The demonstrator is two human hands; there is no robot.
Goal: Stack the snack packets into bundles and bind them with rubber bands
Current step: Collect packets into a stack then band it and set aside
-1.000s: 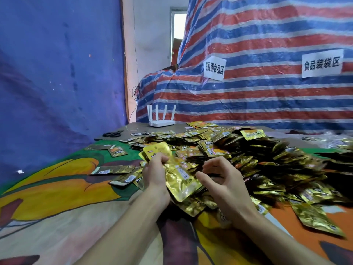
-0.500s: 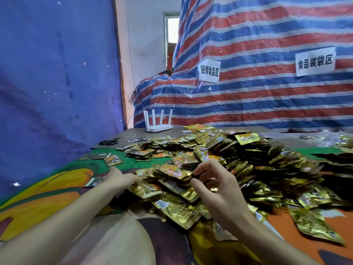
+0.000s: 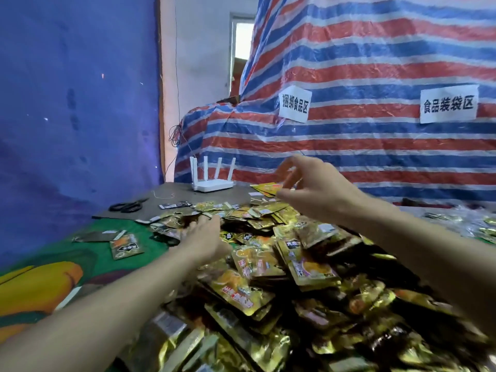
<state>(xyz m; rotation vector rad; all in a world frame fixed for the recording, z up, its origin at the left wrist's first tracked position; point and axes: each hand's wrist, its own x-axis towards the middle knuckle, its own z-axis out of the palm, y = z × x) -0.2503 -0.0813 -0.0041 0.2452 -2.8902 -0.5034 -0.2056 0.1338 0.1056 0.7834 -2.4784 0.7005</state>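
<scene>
Reaching into the heap: my left hand (image 3: 204, 238) goes palm-down over the left edge of the packets (image 3: 281, 267). Its fingers are stretched forward and lie on the gold foil, gripping nothing that I can see. My right hand (image 3: 315, 187) hangs in the air above the far side of the heap. It is blurred, with fingers loosely bent and spread and the thumb apart, and it holds nothing.

The packets lie loose in a deep, untidy heap across the middle and right of the table (image 3: 177, 190). The heap runs from the near edge to a few yellow ones beyond my right fingers.

One stray packet (image 3: 126, 247) lies face-up on the green part of the printed cloth (image 3: 53, 280), just left of the heap and beside a dark one. Black scissors (image 3: 128, 205) rest on the bare grey table at the far left, well apart from both hands. A white router (image 3: 212, 182) with four upright antennas stands at the table's back edge.

Behind it rises a red, white and blue striped tarp (image 3: 375, 63). The tarp bears two white paper signs (image 3: 294, 104) with black Chinese characters. A blue sheet (image 3: 75, 103) hangs on the left.
</scene>
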